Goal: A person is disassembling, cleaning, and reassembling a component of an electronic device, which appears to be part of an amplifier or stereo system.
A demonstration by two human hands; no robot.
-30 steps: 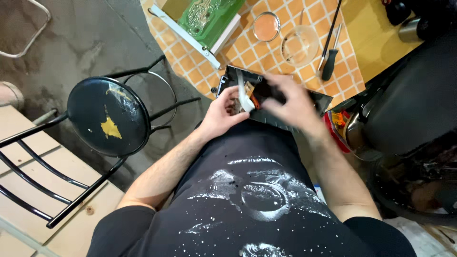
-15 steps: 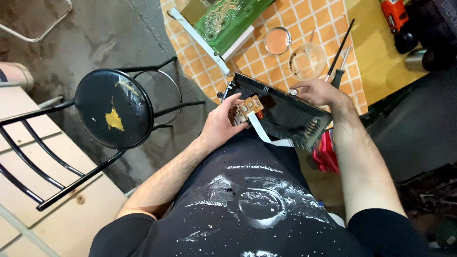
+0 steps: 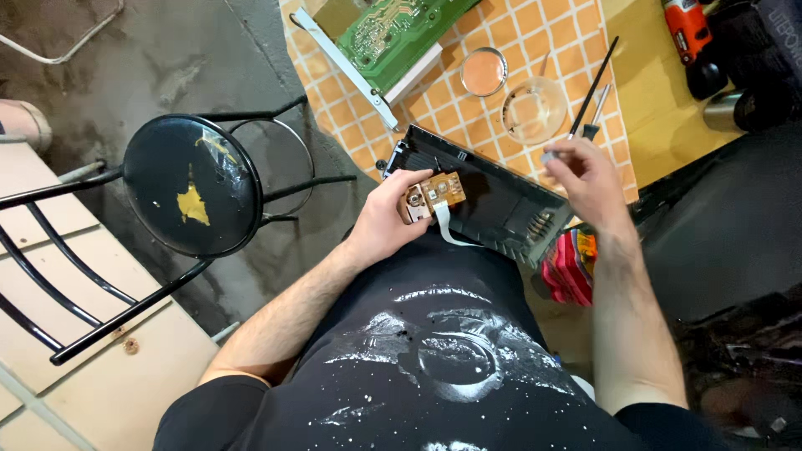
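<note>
The counter [image 3: 535,33] fills the frame from about twelve to two o'clock; an orange-and-white checked cloth covers its left part and bare yellow surface shows at the right. A round black stool [image 3: 190,185] with a yellow blotch on its seat stands on the grey floor at nine o'clock, well apart from the counter. At the counter's near edge, just above centre, a flat black panel [image 3: 493,200] lies tilted, one end resting on the cloth and the other reaching toward the person's lap. At twelve o'clock a green circuit board [image 3: 401,29] sits on a white frame, hanging partly over the counter's left edge.

The left hand [image 3: 388,221], just left of centre, curls its fingers around a small tan circuit board [image 3: 434,194] and presses it against the panel's left end; a white ribbon cable [image 3: 447,227] runs down from that board across the panel's edge. The right hand [image 3: 585,179], at two o'clock from centre, hovers over the panel's far side with thumb and forefinger pinched on a tiny grey part [image 3: 548,156], too small to identify.

Just beyond the right hand stands a clear glass dish [image 3: 535,110], and beside it at eleven o'clock an orange-tinted round lid [image 3: 484,72]. A thin black rod [image 3: 595,83] and a screwdriver [image 3: 597,104] lie just right of the dish. An orange power tool [image 3: 689,33] rests at the counter's one o'clock corner. A red object [image 3: 572,266] sits below the panel's right end.
</note>
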